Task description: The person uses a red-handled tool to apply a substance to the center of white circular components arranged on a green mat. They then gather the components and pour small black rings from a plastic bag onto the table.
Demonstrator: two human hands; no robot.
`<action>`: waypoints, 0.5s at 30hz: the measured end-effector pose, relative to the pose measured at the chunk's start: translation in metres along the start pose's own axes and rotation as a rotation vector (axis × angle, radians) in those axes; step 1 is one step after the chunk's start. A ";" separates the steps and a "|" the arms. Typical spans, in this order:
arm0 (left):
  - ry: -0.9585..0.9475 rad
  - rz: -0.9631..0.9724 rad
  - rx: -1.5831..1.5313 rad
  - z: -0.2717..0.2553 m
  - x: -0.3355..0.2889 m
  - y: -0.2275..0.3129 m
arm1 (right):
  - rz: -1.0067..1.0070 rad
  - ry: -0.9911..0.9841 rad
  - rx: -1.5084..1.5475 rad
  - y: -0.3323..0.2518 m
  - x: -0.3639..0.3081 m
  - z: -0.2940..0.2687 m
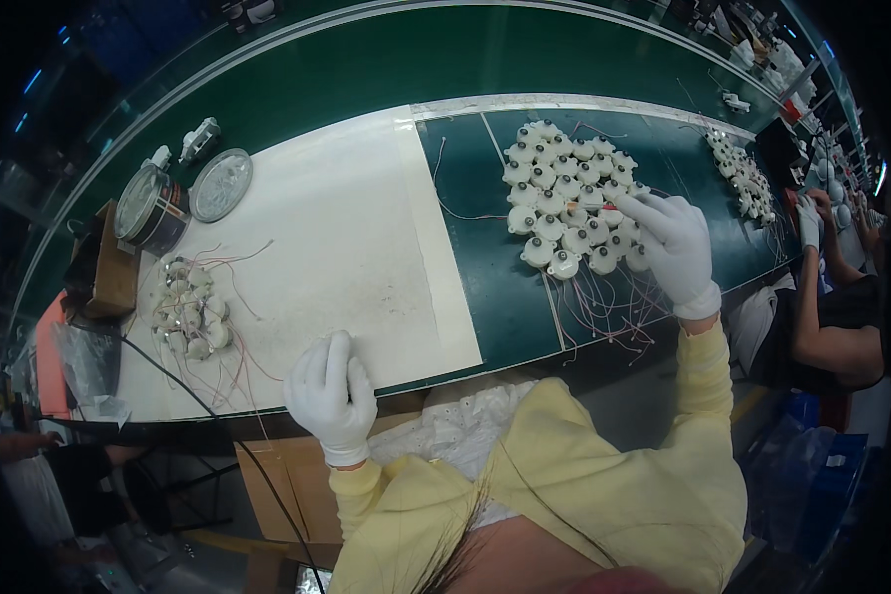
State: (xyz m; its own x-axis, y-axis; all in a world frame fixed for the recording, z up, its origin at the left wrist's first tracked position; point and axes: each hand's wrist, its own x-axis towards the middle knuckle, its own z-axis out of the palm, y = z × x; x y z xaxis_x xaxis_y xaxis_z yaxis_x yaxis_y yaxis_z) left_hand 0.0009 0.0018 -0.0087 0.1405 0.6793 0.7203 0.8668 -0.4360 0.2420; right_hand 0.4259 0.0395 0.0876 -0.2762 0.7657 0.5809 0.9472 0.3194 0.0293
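You see even overhead light on the white mat [337,247], brightest there with faint glare; around it the green belt [366,69] darkens, corners go black, edges bow, and far parts beyond blur softly.

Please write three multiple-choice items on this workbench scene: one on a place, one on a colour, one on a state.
1. Where is the right hand?
A. on the round metal tin
B. at the cluster of small white round motor parts with thin wires
C. in the lap

2. What colour are the person's sleeves?
A. pale yellow
B. red
C. black

3. How is the left hand?
A. gripping a tool
B. empty, resting at the edge of the white mat
C. raised high

Answers: B, its fingers touch the cluster; A, both forearms show yellow cloth; B, nothing lies in the glove.
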 end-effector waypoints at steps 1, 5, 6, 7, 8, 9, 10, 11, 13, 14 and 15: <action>0.002 -0.003 -0.003 0.000 0.000 0.000 | -0.024 -0.016 -0.007 -0.002 0.002 -0.002; -0.015 0.004 -0.005 -0.002 0.001 0.002 | -0.025 -0.028 -0.020 -0.001 0.001 -0.004; -0.019 0.003 -0.007 -0.003 0.001 0.002 | -0.023 -0.011 -0.034 0.002 -0.001 -0.005; -0.022 0.002 -0.010 -0.004 0.001 0.002 | -0.022 0.006 -0.048 0.003 -0.002 -0.005; -0.026 0.001 -0.012 -0.004 0.001 0.002 | -0.017 0.018 -0.047 0.003 -0.001 -0.005; -0.028 0.001 -0.014 -0.004 0.001 0.002 | -0.010 0.029 -0.047 0.003 -0.001 -0.006; -0.030 0.001 -0.017 -0.003 0.001 0.002 | -0.002 0.040 -0.048 0.003 0.000 -0.007; -0.032 0.001 -0.019 -0.003 0.002 0.002 | -0.004 0.052 -0.037 0.001 0.001 -0.006; -0.023 0.005 -0.014 -0.003 0.002 0.002 | -0.009 0.075 -0.014 -0.004 0.004 -0.004; -0.019 0.007 -0.012 -0.003 0.002 0.003 | -0.013 0.049 -0.016 -0.004 0.003 -0.004; -0.022 0.007 -0.010 -0.003 0.002 0.003 | -0.019 0.023 -0.017 -0.004 0.002 -0.002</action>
State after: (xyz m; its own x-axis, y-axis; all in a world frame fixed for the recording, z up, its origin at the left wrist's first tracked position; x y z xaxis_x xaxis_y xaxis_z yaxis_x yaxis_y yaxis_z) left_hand 0.0019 0.0002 -0.0047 0.1571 0.6888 0.7077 0.8612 -0.4463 0.2432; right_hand 0.4219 0.0383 0.0904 -0.2906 0.7462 0.5990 0.9444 0.3243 0.0542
